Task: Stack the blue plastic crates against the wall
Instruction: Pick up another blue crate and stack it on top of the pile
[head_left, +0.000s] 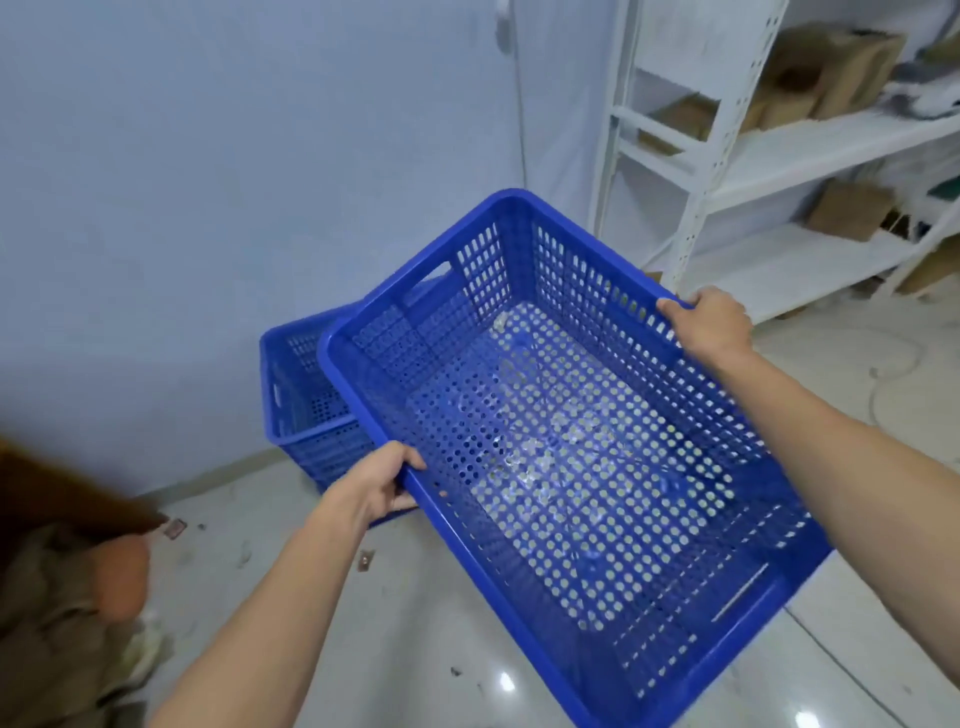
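two blue crates, two hands.
left hand (383, 480) and right hand (712, 322) clamp the rims of the empty held crate (561, 441); floor crate (301, 400) sits against the wall (208, 208).

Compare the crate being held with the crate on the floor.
The held crate is up in the air, gripped on its long rims by the left hand and right hand; the floor crate rests on the tiles by the wall, untouched. The held crate is tilted and fully visible; the floor crate sits level and is partly hidden behind it. Both are blue, perforated and appear empty.
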